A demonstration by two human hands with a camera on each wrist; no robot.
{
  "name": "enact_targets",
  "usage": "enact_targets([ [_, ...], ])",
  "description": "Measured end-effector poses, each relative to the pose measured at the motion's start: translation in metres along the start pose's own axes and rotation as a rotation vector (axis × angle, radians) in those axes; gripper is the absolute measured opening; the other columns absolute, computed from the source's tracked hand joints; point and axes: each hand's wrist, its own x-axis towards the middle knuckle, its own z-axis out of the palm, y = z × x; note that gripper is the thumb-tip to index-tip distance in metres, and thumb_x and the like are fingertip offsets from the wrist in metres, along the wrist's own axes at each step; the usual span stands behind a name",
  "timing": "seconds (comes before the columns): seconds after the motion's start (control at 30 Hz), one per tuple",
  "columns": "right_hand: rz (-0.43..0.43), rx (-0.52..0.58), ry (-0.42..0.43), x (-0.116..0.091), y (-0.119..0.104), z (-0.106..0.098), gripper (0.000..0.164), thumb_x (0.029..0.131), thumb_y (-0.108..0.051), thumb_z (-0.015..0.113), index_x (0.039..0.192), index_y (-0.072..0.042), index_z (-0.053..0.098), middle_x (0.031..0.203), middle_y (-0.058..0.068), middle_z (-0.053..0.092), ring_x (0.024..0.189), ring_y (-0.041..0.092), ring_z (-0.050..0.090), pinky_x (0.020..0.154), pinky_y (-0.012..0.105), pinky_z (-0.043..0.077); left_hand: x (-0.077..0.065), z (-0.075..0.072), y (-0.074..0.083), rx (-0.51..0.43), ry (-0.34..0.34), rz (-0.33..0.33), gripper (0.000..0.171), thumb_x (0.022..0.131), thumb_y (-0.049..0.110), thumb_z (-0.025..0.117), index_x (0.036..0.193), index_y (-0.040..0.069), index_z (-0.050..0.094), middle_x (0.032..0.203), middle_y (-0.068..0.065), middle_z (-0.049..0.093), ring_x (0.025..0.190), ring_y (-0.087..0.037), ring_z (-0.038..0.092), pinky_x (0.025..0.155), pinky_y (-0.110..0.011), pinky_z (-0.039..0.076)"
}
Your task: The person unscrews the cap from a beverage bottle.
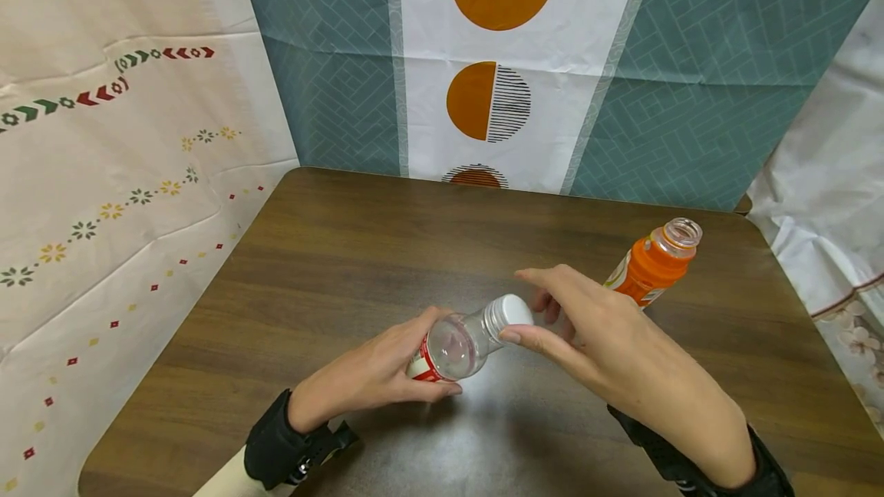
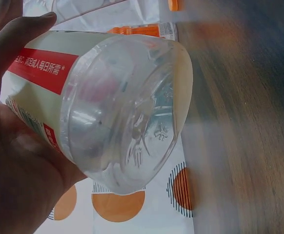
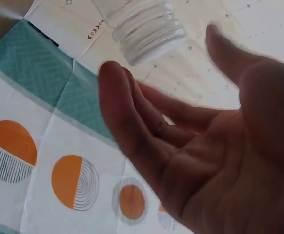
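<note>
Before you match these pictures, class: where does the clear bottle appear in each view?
Head: the clear bottle is just below centre, in the left hand.
Left wrist: the bottle looms large, left of centre.
Right wrist: the bottle's neck shows at the top, near centre.
Shared landmark: the cloth with orange part-circles.

A brown desk [image 1: 387, 244] with wood grain running mostly left to right has rounded far corners and a smooth top, a pale sheen showing at its near middle. Toward its far right stands an orange plastic bottle [image 1: 659, 267], apparently upright, its clear threaded mouth uncovered and a label partly visible on its left side. Farther right, a small orange object [image 2: 174, 5] is cut off; whether it rests on the desk is unclear.
</note>
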Motion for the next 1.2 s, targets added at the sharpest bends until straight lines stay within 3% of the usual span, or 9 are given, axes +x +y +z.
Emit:
enact_targets([
  [0.17, 0.089, -0.02, 0.033, 0.001, -0.007, 0.004, 0.021, 0.09, -0.031, 0.073, 0.103, -0.017, 0.064, 0.072, -0.017, 0.051, 0.06, -0.005, 0.043, 0.056, 0.015, 0.041, 0.0, 0.0, 0.001, 0.008, 0.007, -0.023, 0.07, 0.084, 0.043, 0.077, 0.138, 0.02, 0.04, 0.113, 0.01, 0.059, 0.092, -0.005, 0.06, 0.075, -0.021, 0.054],
  [0.37, 0.213, -0.019, 0.01, 0.006, -0.014, 0.011, 0.026, 0.092, -0.041, 0.069, 0.095, -0.016, 0.062, 0.064, -0.014, 0.045, 0.054, -0.004, 0.039, 0.051, 0.019, 0.038, 0.0, -0.001, 0.002, 0.006, 0.009, -0.04, 0.069, 0.084, 0.042, 0.077, 0.138, 0.02, 0.04, 0.114, 0.01, 0.059, 0.093, -0.005, 0.06, 0.077, -0.021, 0.054],
  [0.53, 0.263, -0.019, -0.007, 0.009, -0.016, 0.016, 0.027, 0.093, -0.042, 0.067, 0.088, -0.019, 0.055, 0.06, -0.013, 0.044, 0.052, -0.002, 0.039, 0.048, 0.02, 0.037, -0.001, -0.002, 0.003, 0.007, 0.007, -0.044, 0.069, 0.084, 0.041, 0.077, 0.138, 0.02, 0.04, 0.114, 0.011, 0.058, 0.094, -0.005, 0.06, 0.078, -0.021, 0.054],
  [1.2, 0.161, 0.013, -0.038, 0.011, -0.012, 0.012, 0.022, 0.093, -0.041, 0.067, 0.09, -0.024, 0.053, 0.067, -0.014, 0.042, 0.055, -0.002, 0.04, 0.051, 0.018, 0.038, -0.004, -0.003, 0.004, -0.012, 0.011, -0.051, 0.07, 0.085, 0.044, 0.076, 0.14, 0.021, 0.039, 0.114, 0.013, 0.058, 0.095, -0.005, 0.06, 0.078, -0.021, 0.054],
])
